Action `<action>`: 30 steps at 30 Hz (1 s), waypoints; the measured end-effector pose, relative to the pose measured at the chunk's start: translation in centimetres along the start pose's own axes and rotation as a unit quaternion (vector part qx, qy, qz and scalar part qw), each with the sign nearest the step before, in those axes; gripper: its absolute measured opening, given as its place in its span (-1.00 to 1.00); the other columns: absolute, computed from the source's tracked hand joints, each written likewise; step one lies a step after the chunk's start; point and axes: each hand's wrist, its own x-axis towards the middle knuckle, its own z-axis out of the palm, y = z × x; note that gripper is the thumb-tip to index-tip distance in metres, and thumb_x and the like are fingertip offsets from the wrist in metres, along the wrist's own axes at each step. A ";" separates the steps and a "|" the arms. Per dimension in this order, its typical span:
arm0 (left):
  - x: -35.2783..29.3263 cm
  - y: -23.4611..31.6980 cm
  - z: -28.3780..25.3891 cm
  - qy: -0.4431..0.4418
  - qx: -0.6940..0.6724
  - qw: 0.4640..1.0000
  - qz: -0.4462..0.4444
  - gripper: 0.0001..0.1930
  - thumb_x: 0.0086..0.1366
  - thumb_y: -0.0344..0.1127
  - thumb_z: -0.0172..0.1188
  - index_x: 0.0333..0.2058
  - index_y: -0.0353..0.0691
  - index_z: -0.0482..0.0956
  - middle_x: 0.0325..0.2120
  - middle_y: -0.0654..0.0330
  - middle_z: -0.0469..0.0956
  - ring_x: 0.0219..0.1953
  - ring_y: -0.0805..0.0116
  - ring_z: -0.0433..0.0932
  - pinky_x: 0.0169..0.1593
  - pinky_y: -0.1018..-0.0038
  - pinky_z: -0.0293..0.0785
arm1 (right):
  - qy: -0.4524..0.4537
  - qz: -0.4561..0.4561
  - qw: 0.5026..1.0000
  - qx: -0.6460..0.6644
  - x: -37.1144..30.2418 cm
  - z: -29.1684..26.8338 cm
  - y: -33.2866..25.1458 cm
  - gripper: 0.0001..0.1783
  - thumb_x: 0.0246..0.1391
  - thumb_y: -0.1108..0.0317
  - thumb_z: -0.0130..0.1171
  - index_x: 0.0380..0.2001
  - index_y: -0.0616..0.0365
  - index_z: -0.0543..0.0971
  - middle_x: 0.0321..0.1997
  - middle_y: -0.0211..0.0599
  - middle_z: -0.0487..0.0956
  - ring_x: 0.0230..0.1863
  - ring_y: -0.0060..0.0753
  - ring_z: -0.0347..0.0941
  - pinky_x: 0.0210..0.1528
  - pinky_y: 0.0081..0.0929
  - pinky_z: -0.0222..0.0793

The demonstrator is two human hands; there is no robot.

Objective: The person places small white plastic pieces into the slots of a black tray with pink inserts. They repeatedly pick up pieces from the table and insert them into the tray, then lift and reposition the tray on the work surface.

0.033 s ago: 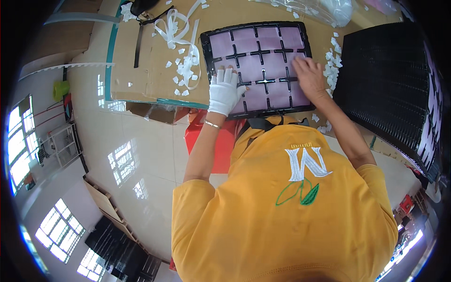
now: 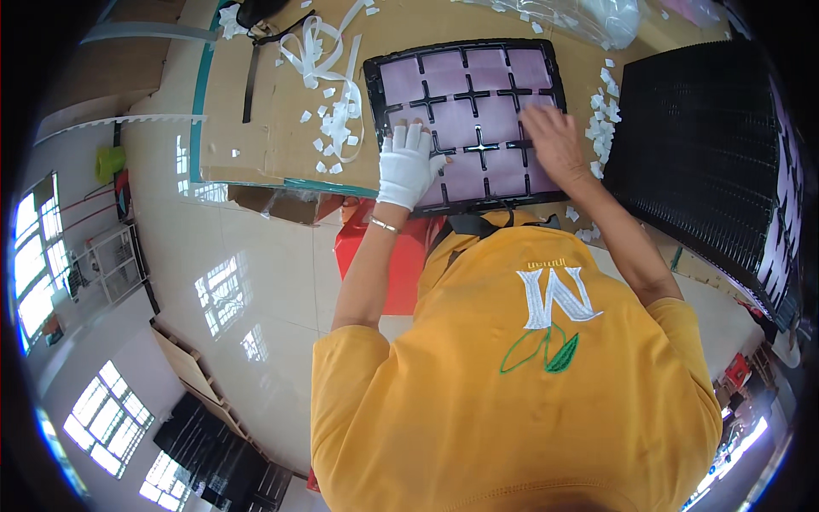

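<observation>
On the cardboard-covered table in front of me lies a black tray [image 2: 373, 96] with cross-shaped black pieces over light purple panels [image 2: 452, 128]. My left hand [image 2: 408, 166], in a white glove that leaves the fingertips bare, rests on the tray's left side with its fingers stretched out. Bare and slightly curved, my right hand [image 2: 556, 147] is over the right side, fingers apart and fingertips at the purple surface near a cross piece. Neither hand holds anything that I can see.
A tall stack of black trays [image 2: 695, 141] stands close on the right. White scraps [image 2: 602, 132] lie between it and the tray. Tangled white strips [image 2: 317, 51] and more scraps are on the left, clear plastic [image 2: 589, 17] at the back. A red stool [image 2: 363, 247] sits below the table edge.
My right hand has shifted a little to the left over the tray. The left hand and the tray stay put.
</observation>
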 end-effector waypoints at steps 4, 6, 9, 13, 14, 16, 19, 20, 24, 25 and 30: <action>0.6 -0.1 0.1 0.007 0.019 1.000 0.007 -0.37 0.07 0.20 0.26 -0.12 -0.28 0.58 -0.02 0.09 0.47 0.07 0.04 0.39 0.05 0.12 0.35 | 0.007 -0.076 0.996 0.055 1.7 1.0 -3.5 -0.49 0.13 0.39 -0.06 0.18 0.17 0.41 0.31 -0.18 0.36 0.35 -0.15 0.20 0.23 -0.10 0.18; 0.9 0.1 -0.2 -0.003 0.027 1.000 0.007 -0.39 0.09 0.19 0.25 -0.12 -0.27 0.58 -0.02 0.10 0.48 0.05 0.04 0.41 0.04 0.14 0.37 | -0.023 -0.071 0.995 0.062 1.4 2.3 -4.1 -0.47 0.15 0.40 -0.08 0.22 0.18 0.37 0.36 -0.14 0.29 0.42 -0.12 0.11 0.34 -0.02 0.08; 0.8 0.2 -0.3 -0.014 0.037 0.999 0.006 -0.42 0.14 0.16 0.23 -0.08 -0.24 0.57 0.00 0.11 0.48 0.05 0.04 0.42 0.03 0.15 0.39 | -0.087 -0.050 0.993 0.062 1.1 2.9 -4.6 -0.42 0.15 0.43 -0.10 0.28 0.18 0.28 0.44 -0.13 0.16 0.48 -0.11 0.01 0.44 0.04 -0.06; 1.3 0.9 -0.4 -0.025 0.016 0.999 -0.033 -0.42 0.14 0.16 0.23 -0.05 -0.22 0.56 0.00 0.08 0.47 0.07 0.05 0.42 0.00 0.14 0.41 | -0.087 -0.044 0.994 0.058 1.2 2.8 -4.7 -0.41 0.16 0.44 -0.11 0.30 0.18 0.26 0.47 -0.13 0.12 0.50 -0.10 -0.01 0.45 0.07 -0.09; 1.4 1.3 -0.5 -0.030 0.002 0.998 -0.052 -0.42 0.15 0.15 0.23 -0.04 -0.20 0.55 0.01 0.08 0.47 0.07 0.05 0.42 0.00 0.14 0.41 | -0.070 -0.041 0.995 0.058 1.0 3.0 -4.7 -0.44 0.18 0.41 -0.13 0.27 0.18 0.29 0.45 -0.12 0.15 0.48 -0.10 0.01 0.43 0.09 -0.08; 1.1 1.8 -0.2 0.011 0.035 0.999 -0.024 -0.43 0.15 0.17 0.21 0.02 -0.07 0.55 0.03 0.08 0.45 0.07 0.00 0.42 -0.02 0.10 0.42 | -0.054 -0.040 0.996 0.065 0.9 3.2 -4.8 -0.46 0.18 0.42 -0.14 0.26 0.19 0.30 0.43 -0.11 0.19 0.48 -0.09 0.03 0.42 0.12 -0.07; 1.0 1.9 0.2 0.019 0.055 0.998 -0.003 -0.44 0.17 0.21 0.18 0.05 0.04 0.55 0.03 0.09 0.45 0.06 -0.10 0.42 0.00 0.02 0.41 | -0.032 -0.036 0.996 0.079 1.0 3.1 -4.7 -0.50 0.19 0.42 -0.15 0.21 0.18 0.35 0.40 -0.10 0.24 0.46 -0.08 0.06 0.41 0.13 -0.04; 1.2 1.9 0.4 0.011 0.047 0.999 -0.008 -0.45 0.15 0.20 0.19 0.03 0.02 0.55 0.03 0.10 0.45 0.06 -0.08 0.40 -0.01 0.02 0.41 | -0.036 -0.031 0.994 0.096 1.1 3.1 -4.6 -0.51 0.19 0.43 -0.15 0.20 0.17 0.36 0.41 -0.09 0.23 0.47 -0.09 0.06 0.40 0.14 -0.04; 1.0 1.6 -1.2 0.055 0.017 0.998 -0.037 -0.58 0.17 0.00 0.24 -0.07 -0.09 0.56 -0.06 0.06 0.48 -0.06 -0.06 0.45 -0.05 0.04 0.42 | 0.023 0.065 0.980 0.185 1.0 1.3 -3.4 -0.48 0.14 0.49 -0.07 0.21 0.13 0.36 0.30 -0.03 0.36 0.33 -0.02 0.26 0.31 -0.01 0.18; 0.4 1.1 -2.0 0.085 -0.021 0.993 -0.074 -0.61 0.17 -0.05 0.24 -0.09 -0.12 0.56 -0.09 0.04 0.49 -0.09 -0.06 0.47 -0.05 0.05 0.42 | 0.024 0.147 0.965 0.217 0.6 -0.8 -2.7 -0.46 0.14 0.50 -0.05 0.23 0.09 0.34 0.27 -0.03 0.39 0.29 0.00 0.30 0.29 -0.07 0.22; -7.0 -0.8 -2.5 0.045 -0.101 0.932 -0.345 -0.67 0.29 -0.21 0.09 -0.08 -0.31 0.54 -0.10 -0.13 0.55 -0.08 -0.14 0.54 0.00 0.10 0.47 | -0.013 0.368 0.914 0.170 -5.9 -0.7 0.2 -0.44 0.16 0.45 0.01 0.26 0.17 0.30 -0.01 0.01 0.54 0.00 0.05 0.48 0.06 -0.11 0.41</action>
